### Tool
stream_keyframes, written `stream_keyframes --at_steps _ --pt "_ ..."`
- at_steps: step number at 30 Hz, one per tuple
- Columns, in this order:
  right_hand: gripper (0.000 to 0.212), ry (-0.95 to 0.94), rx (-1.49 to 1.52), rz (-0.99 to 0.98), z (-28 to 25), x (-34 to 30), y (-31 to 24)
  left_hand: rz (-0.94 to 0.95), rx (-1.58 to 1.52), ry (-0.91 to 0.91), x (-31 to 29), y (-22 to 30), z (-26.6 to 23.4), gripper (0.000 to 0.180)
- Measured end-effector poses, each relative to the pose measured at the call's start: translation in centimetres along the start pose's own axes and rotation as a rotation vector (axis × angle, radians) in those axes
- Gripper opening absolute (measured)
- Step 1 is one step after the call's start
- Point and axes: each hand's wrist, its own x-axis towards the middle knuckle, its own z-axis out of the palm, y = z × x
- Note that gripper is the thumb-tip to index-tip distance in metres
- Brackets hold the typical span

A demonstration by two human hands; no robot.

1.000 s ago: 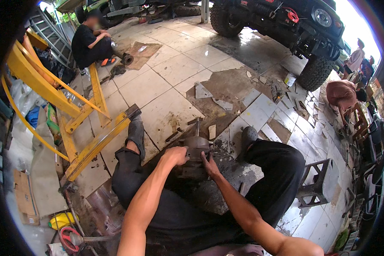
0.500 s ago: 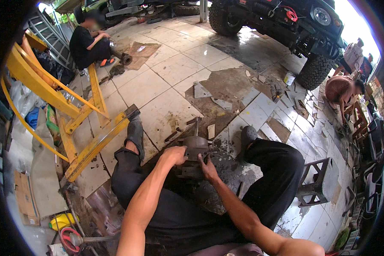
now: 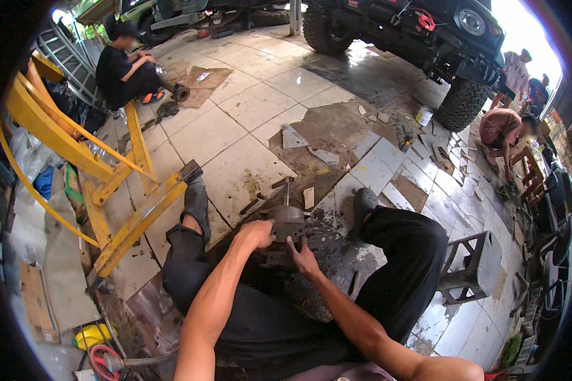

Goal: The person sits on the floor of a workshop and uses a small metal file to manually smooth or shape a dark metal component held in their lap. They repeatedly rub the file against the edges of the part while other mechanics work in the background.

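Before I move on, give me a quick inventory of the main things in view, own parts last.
Metal part: one, brown-grey, centre, between the hands
Yellow frame: one, yellow, left
Large vehicle: one, dark, upper right
Ladder: one, grey, upper left
Stool: one, black, right
Broken tiles: several, pale, floor beyond the part and to its right
Small container: one, whitish, by the front tyre
Bottle: one, yellow, lower left
Other people: four, mixed clothing, one upper left, three right
Legs: two, black trousers, either side of the part
Left hand: one, bare, part's left side
Right hand: one, bare, part's near right side
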Motion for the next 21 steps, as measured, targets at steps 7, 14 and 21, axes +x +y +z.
stream_keyframes --at_steps 7,14,21 --pt "0.102 -0.038 0.145 0.021 -1.2 4.1 2.6 0.030 0.030 0.003 0.3 0.5 0.1 0.061" --pt "0.101 0.006 -0.037 0.036 0.1 2.5 1.2 -0.007 0.032 0.009 0.1 0.5 0.0 0.058" --pt "0.104 -0.032 -0.001 -0.009 -0.3 2.4 0.6 -0.018 0.050 0.005 0.4 -0.6 0.5 0.059"
